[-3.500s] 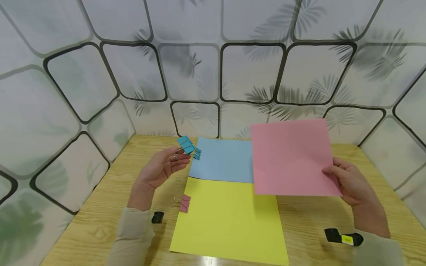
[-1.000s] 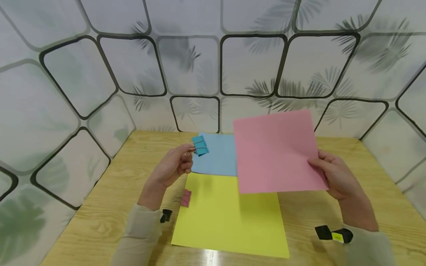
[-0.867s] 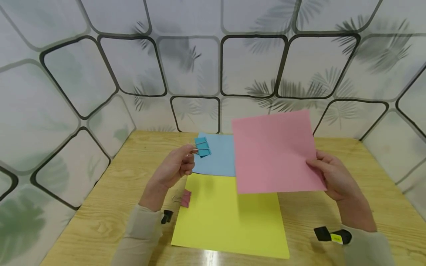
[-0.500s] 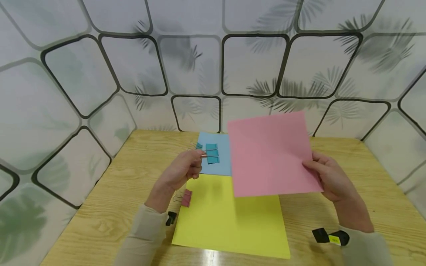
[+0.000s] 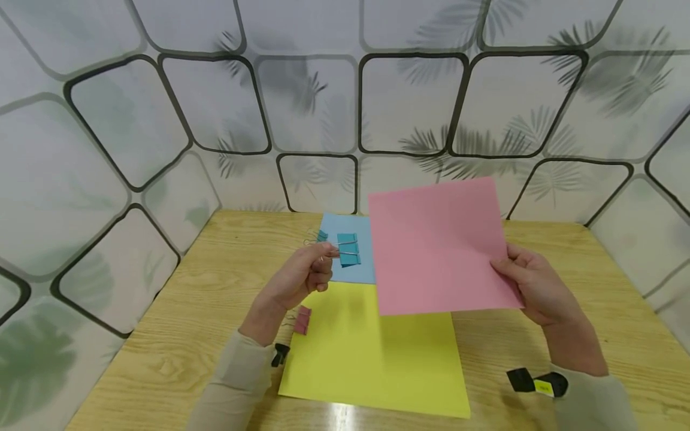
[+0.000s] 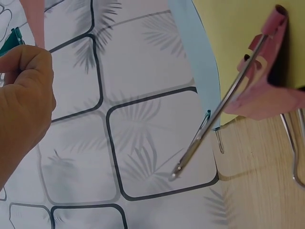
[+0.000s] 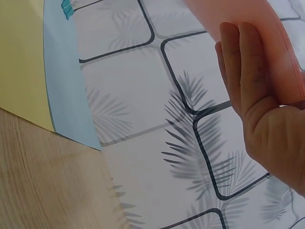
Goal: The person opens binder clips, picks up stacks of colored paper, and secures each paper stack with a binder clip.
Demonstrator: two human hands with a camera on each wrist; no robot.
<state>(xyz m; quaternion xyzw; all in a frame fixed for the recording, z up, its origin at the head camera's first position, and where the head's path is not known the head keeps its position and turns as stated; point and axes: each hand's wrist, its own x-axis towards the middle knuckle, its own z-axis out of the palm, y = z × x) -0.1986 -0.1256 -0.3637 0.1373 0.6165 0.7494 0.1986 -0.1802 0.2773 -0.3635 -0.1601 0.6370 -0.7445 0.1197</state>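
Note:
My left hand (image 5: 302, 272) pinches a teal binder clip (image 5: 348, 249) by its wire handles, in the air over the blue paper (image 5: 350, 272). In the left wrist view only a corner of that clip (image 6: 12, 42) shows beside the curled fingers. My right hand (image 5: 530, 287) holds a sheet of pink paper (image 5: 436, 251) by its right edge, raised above the table and tilted. The right wrist view shows straight fingers behind the pink sheet (image 7: 243, 21). Clip and pink sheet are close together but appear apart.
Yellow paper (image 5: 372, 353) lies on the wooden table (image 5: 178, 311), in front of the blue sheet. A pink binder clip (image 5: 302, 320) grips the yellow sheet's left edge. A second teal clip (image 5: 321, 236) sits on the blue sheet's left edge. A patterned wall (image 5: 318, 108) stands behind.
My left hand has turned the teal clip and carried it rightward, so its back faces the pink sheet. My right hand has brought the pink sheet leftward. Over the last half second both barely moved.

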